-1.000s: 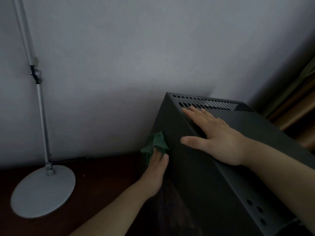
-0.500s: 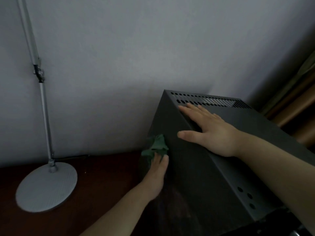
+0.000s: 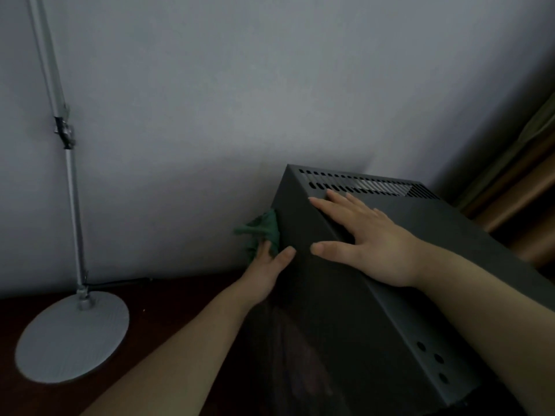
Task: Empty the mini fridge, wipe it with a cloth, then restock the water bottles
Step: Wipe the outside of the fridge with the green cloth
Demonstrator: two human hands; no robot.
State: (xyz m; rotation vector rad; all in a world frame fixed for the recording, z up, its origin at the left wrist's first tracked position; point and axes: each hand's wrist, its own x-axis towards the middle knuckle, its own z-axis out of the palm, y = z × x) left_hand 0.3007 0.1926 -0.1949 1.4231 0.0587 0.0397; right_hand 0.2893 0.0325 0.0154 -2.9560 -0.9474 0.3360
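The dark grey metal box of the mini fridge [image 3: 375, 295] fills the lower right of the frame, with rows of slots along its top back edge. It stands on a dark brown wooden table [image 3: 168, 298], close to the pale grey wall [image 3: 270, 100] behind it. A small crumpled green cloth [image 3: 261, 228] sits near the middle of the frame, pressed against the left side of the fridge, high up near the top edge. The left hand [image 3: 264, 274] reaches up from the bottom and pushes the cloth onto that side; its fingers are bent around the cloth and hold it, with the thumb lying on the fridge wall. The right hand [image 3: 366, 238] lies flat and open on top of the fridge, holding nothing, just keeping the box still. This looks like the wiping step, and it is the outside that gets wiped here. No water bottles show, and the fridge door is not in sight, so I cannot tell if the fridge is empty. The next move most likely needs the cloth to slide along the side while the top hand keeps pressing down, so the box does not scoot. At the lower left stands a grey desk lamp with a round flat base [image 3: 72, 334] and a thin pole, well apart from the fridge. At the right edge there is brown wood [image 3: 516, 202].
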